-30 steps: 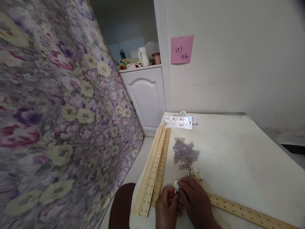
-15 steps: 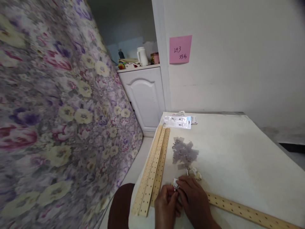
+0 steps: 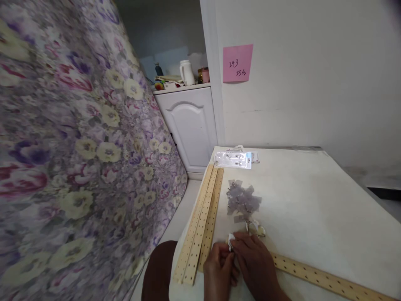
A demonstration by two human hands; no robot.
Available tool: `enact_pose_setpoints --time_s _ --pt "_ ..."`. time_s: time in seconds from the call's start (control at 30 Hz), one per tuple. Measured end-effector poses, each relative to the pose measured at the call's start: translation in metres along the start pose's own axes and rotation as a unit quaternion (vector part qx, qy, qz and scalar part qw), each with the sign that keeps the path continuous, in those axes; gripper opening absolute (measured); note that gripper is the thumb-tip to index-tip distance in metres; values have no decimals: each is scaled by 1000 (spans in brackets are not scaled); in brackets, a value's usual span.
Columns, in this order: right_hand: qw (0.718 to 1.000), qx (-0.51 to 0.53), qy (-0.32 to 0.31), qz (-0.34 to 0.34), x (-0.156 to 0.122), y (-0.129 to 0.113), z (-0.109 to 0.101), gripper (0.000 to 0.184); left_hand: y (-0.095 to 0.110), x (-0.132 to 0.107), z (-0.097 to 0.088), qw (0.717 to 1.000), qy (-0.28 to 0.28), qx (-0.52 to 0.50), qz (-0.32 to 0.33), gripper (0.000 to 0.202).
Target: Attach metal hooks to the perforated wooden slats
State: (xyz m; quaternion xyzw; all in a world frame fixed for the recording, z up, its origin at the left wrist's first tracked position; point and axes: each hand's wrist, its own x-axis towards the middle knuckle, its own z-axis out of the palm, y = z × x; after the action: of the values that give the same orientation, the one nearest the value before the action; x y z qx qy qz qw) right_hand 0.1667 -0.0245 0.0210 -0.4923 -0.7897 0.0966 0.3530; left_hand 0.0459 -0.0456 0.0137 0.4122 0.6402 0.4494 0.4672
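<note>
My left hand [image 3: 219, 264] and my right hand [image 3: 255, 259] meet at the table's near edge, fingertips pinched together. Between them shows a small white piece with a shiny metal part [image 3: 231, 241]; the fingers cover most of it. A wooden strip with rows of holes [image 3: 307, 268] runs from beneath my right hand toward the lower right. Just beyond my fingers lie several small white and metal pieces [image 3: 256, 228]. Farther back is a pile of translucent grey tabs with metal clips [image 3: 242, 199].
More perforated wooden strips [image 3: 202, 228] lie side by side along the left of the white table [image 3: 313, 196]. Clear packaging with metal clips inside [image 3: 233, 159] rests at the back. A floral curtain [image 3: 94, 167] hangs on the left, and a white cabinet [image 3: 192, 129] stands behind.
The right fingers have shifted very slightly over the small white piece, which appears turned a little. Otherwise the hands and table items stay in place.
</note>
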Motion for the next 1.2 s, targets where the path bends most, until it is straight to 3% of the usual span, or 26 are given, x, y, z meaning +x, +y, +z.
enact_pose_setpoints --time_s 0.4,0.6,0.8,1.2 --pt "1000 -3 17 13 -1 4 13 23 -22 5 0 1000 19 8 19 30" --pt "1000 -13 0 22 -5 5 17 22 -14 2 0 999 20 14 33 28" --pt "999 -17 23 20 -8 6 17 33 -9 -1 1 998 33 21 51 24" --pt "1000 -11 28 2 -9 6 14 23 -5 -5 -1 996 61 30 62 19"
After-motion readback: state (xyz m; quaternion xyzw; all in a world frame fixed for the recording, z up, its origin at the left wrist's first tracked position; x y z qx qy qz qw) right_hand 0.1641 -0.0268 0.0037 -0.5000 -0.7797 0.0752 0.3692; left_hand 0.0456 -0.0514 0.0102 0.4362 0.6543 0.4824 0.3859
